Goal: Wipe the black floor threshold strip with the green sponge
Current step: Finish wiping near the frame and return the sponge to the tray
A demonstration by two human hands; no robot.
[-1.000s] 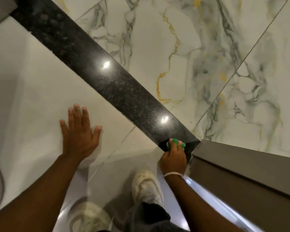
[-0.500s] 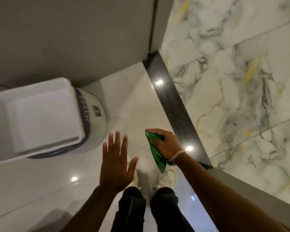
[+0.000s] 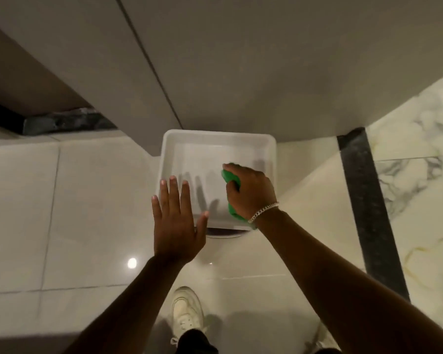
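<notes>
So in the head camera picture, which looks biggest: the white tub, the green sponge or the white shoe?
1. white tub
2. white shoe
3. green sponge, though the right hand hides much of it

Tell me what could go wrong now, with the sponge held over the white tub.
The right hand holds the green sponge over the white tub, well away from the black threshold strip, so wiping may stop unfinished. The glossy floor tiles might be slippery near the white shoe.
</notes>
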